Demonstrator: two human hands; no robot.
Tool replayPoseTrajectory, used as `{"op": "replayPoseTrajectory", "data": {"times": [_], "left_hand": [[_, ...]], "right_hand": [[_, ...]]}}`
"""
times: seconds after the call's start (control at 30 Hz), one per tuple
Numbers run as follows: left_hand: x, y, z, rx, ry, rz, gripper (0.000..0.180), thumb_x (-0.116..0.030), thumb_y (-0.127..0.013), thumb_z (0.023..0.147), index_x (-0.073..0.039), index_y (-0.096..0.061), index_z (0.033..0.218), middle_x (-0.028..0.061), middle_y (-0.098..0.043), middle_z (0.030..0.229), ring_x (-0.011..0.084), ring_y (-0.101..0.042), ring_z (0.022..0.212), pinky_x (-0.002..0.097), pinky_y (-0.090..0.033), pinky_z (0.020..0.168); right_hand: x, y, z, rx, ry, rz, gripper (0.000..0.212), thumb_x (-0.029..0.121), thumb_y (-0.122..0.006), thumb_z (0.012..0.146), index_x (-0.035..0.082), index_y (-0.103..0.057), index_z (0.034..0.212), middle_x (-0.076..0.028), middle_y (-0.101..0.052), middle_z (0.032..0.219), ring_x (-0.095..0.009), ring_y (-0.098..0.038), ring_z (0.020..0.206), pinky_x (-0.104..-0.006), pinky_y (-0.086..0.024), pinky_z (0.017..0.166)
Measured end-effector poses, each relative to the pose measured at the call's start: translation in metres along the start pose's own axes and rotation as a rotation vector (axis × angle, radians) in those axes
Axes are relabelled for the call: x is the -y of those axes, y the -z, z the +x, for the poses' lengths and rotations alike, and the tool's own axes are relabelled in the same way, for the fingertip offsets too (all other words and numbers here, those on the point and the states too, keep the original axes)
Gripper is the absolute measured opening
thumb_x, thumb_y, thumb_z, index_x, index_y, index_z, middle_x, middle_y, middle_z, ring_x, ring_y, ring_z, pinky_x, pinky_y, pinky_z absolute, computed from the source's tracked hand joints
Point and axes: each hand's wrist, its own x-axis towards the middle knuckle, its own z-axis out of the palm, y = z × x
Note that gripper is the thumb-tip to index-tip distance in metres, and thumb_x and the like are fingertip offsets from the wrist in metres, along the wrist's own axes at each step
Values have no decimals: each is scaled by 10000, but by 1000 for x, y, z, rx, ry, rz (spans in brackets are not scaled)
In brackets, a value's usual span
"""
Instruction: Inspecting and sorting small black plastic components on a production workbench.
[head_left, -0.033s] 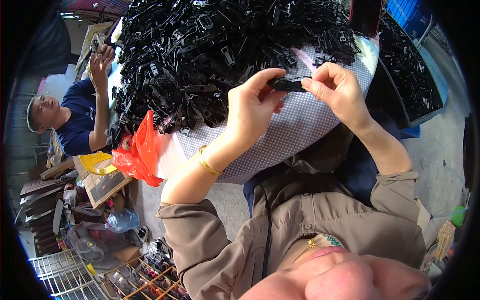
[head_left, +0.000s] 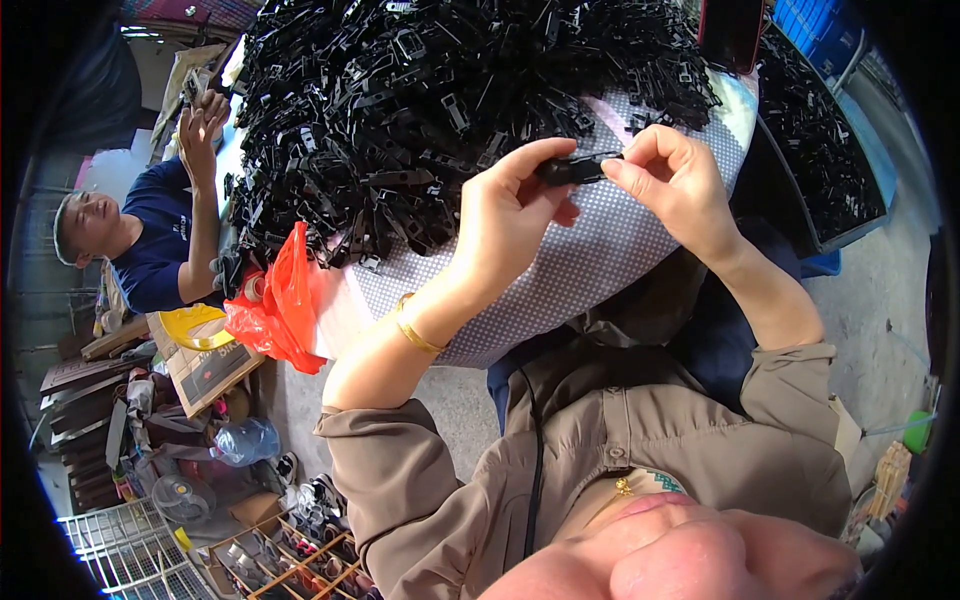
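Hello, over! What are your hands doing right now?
Left hand and right hand both pinching one small black plastic part above the dotted tablecloth. Big pile of black parts behind. Nothing between the hands.

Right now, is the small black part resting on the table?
No, the small black part is pinched above the table between left hand and right hand.

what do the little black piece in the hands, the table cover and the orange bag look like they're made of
Small black piece, pinched between left hand and right hand: probably moulded plastic, dark with a slight sheen, like the heaped black parts.
Dotted table cover: looks like woven cloth or vinyl; cannot tell which.
Crumpled orange bag: thin plastic film, glossy and creased.
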Motion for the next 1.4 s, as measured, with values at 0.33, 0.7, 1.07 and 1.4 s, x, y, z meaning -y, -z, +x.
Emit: {"op": "replayPoseTrajectory", "data": {"times": [0.33,0.7,1.07,1.4], "left_hand": [[9,5,6,50,44,-466,336,-7,-473,902,74,-452,1228,160,-606,1015,194,-627,911,285,-521,853],[5,0,4,61,36,-357,346,-25,-437,926,71,-419,1258,212,-573,1101,257,-604,1004,328,-503,897],[4,2,1,79,57,-306,397,-75,-488,916,52,-403,1282,135,-618,899,186,-657,759,300,-561,722],[16,-9,1,216,184,-438,370,-75,-409,946,68,-377,1286,167,-538,1093,222,-647,841,327,-543,783]], "right_hand": [[0,1,1,-15,395,-248,145,24,-661,783,9,-534,714,-40,-529,680,-100,-506,630,-224,-409,581],[-2,-4,3,-27,235,-227,163,66,-677,795,5,-549,713,-20,-538,644,-66,-496,581,-210,-408,541],[8,6,16,2,244,-598,181,104,-714,764,24,-554,793,-18,-566,706,-64,-502,590,-206,-412,528],[-4,-28,110,121,990,-996,339,12,-606,743,88,-618,1073,-16,-613,1047,-197,-558,921,-265,-504,775]]}}
